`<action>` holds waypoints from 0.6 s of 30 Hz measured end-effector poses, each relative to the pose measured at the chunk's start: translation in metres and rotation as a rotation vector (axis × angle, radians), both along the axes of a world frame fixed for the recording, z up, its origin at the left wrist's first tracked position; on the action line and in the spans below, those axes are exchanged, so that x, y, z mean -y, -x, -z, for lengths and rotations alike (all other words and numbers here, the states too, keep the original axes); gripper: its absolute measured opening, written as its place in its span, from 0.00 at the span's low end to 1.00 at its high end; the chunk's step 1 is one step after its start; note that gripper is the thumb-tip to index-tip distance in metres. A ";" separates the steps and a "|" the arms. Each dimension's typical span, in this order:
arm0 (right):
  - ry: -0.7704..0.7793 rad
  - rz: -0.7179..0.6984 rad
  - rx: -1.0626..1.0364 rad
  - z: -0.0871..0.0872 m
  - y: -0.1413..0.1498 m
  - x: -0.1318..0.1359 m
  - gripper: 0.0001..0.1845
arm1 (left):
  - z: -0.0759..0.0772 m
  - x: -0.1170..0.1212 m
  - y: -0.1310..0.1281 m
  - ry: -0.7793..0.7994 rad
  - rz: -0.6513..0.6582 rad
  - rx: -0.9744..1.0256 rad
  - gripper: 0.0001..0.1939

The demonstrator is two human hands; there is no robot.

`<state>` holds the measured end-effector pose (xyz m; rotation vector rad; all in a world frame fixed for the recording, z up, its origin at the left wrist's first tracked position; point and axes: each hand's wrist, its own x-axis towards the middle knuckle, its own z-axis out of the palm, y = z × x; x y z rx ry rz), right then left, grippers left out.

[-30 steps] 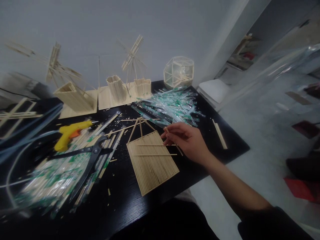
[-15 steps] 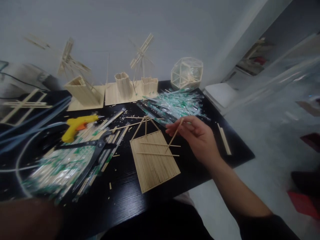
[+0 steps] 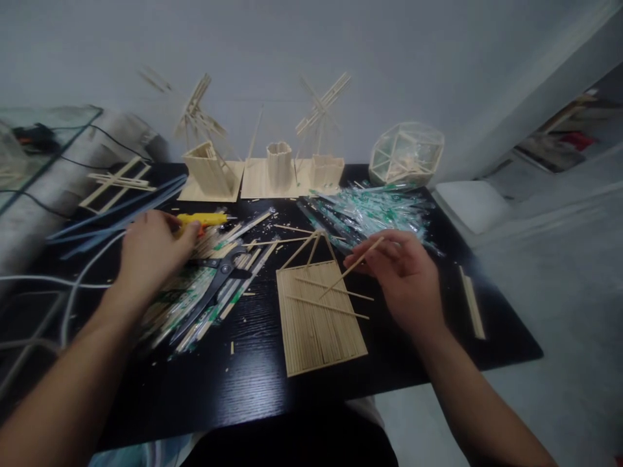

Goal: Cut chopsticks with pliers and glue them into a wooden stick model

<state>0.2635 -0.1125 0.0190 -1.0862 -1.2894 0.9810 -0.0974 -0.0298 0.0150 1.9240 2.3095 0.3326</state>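
Note:
My right hand (image 3: 402, 275) pinches a thin wooden stick (image 3: 350, 269) and holds it slanted over the upper right of a flat panel of glued sticks (image 3: 318, 318) on the black table (image 3: 292, 383). Two loose sticks lie across that panel. My left hand (image 3: 150, 250) has its fingers wrapped round the yellow glue gun (image 3: 204, 219), which lies on a heap of wrapped sticks (image 3: 195, 292). Black scissors (image 3: 214, 285) lie just right of that hand.
Stick windmills (image 3: 209, 155) and a pen holder (image 3: 280, 165) stand on boards at the back. A faceted stick dome (image 3: 406, 152) sits back right beside a pile of clear green wrappers (image 3: 379, 211). Cables (image 3: 87, 227) trail on the left. A stick (image 3: 472, 301) lies near the right edge.
My left arm has come into view and closed on the glue gun. My right hand has lifted a stick off the panel and now holds it slanted. The view has swung left.

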 end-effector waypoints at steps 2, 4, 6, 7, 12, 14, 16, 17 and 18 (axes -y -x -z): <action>0.000 -0.012 -0.011 0.000 -0.001 -0.002 0.08 | 0.005 -0.004 0.000 0.082 -0.074 0.013 0.37; -0.014 -0.010 -0.002 0.000 -0.004 -0.004 0.08 | 0.008 -0.008 -0.003 0.145 -0.168 0.015 0.40; -0.039 0.006 0.016 0.000 -0.008 -0.007 0.07 | 0.011 -0.013 -0.005 0.178 -0.238 -0.018 0.39; -0.058 0.019 0.022 0.001 -0.010 -0.009 0.08 | 0.012 -0.016 -0.005 0.196 -0.251 -0.044 0.38; -0.146 0.100 0.038 0.002 -0.020 -0.015 0.09 | 0.010 -0.016 0.004 0.215 -0.176 -0.114 0.33; -0.158 0.097 0.033 0.001 -0.019 -0.015 0.09 | 0.006 -0.011 0.009 0.080 -0.181 -0.077 0.31; -0.161 0.080 0.034 0.000 -0.017 -0.013 0.08 | 0.001 -0.005 0.013 -0.047 -0.215 0.000 0.30; -0.157 0.071 0.040 -0.001 -0.015 -0.011 0.07 | -0.002 -0.002 0.014 -0.079 -0.237 0.058 0.29; -0.148 0.063 0.048 -0.001 -0.013 -0.010 0.07 | -0.004 0.002 0.015 -0.094 -0.230 0.142 0.28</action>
